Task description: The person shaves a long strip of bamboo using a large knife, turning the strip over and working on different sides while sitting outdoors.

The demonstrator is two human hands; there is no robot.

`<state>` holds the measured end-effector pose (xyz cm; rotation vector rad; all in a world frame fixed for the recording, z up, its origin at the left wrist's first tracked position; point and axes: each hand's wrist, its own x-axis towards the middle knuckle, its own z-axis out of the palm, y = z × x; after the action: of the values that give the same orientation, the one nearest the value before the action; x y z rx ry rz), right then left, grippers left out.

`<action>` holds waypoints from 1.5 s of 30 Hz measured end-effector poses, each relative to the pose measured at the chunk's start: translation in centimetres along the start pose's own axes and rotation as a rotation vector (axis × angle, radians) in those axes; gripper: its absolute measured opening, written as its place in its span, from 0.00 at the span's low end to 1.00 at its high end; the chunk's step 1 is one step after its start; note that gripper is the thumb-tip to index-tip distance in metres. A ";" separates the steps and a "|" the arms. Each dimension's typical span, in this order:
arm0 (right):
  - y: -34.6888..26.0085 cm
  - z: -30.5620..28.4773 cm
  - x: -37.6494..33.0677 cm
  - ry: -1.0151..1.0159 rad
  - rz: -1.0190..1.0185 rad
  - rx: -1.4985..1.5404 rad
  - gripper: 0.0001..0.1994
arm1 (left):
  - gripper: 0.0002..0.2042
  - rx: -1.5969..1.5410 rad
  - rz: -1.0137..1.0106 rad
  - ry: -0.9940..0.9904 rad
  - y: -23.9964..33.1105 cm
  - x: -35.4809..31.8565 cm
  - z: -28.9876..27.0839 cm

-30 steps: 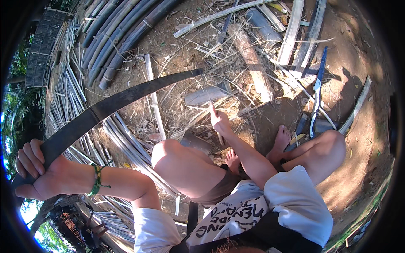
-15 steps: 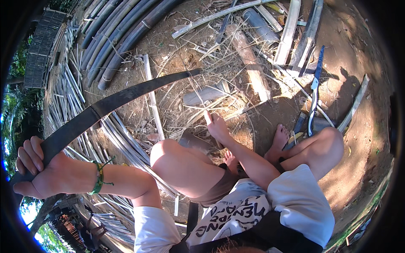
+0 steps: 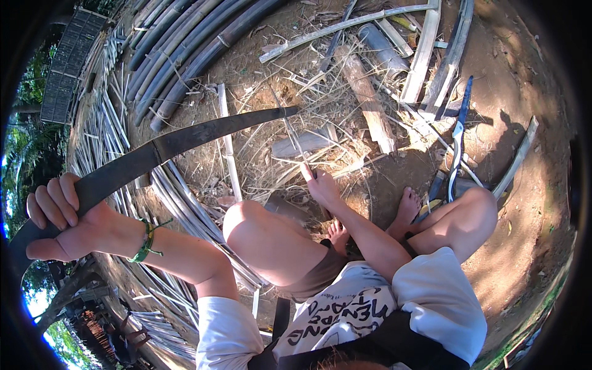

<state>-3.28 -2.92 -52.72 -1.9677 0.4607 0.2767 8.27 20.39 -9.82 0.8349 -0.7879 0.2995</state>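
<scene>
My left hand (image 3: 65, 216), at the far left, is wrapped round a long dark bamboo slat (image 3: 185, 139) with a node partway along. The slat reaches right and away over the ground, its far end narrow. My right hand (image 3: 320, 188), in front of my bent knees, is closed round a long, thin knife-like tool (image 3: 295, 140), seen almost edge-on and pointing away from me. Its upper part crosses the slat near the far tip; whether the two touch I cannot tell.
Dark bamboo poles (image 3: 185, 55) lie at the upper left, with thin split strips (image 3: 191, 206) beside my knee. A wooden block (image 3: 367, 92), pale shavings and a short bamboo piece (image 3: 302, 143) lie ahead. A blue-and-white saw-like tool (image 3: 458, 132) rests at the right.
My left hand has moved a little away from me and right, taking the slat's near end with it. The right hand stays almost in place; the whole view has shifted slightly.
</scene>
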 end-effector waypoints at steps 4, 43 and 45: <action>-6.3 -3.6 -1.8 -0.095 -0.214 0.168 0.25 | 0.23 -0.161 -0.115 -0.256 0.2 0.3 -0.9; 4.5 -9.1 5.3 0.100 -0.699 -0.568 0.23 | 0.09 -0.959 -0.249 -1.018 -5.1 1.0 3.1; 5.5 -7.9 6.0 0.114 -0.743 -0.496 0.18 | 0.11 -0.994 -0.283 -1.058 -5.2 1.2 3.3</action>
<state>-0.36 -13.26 -56.18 -2.4916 -0.3191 -0.2201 10.18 14.45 -10.49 0.0709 -1.5736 -0.8259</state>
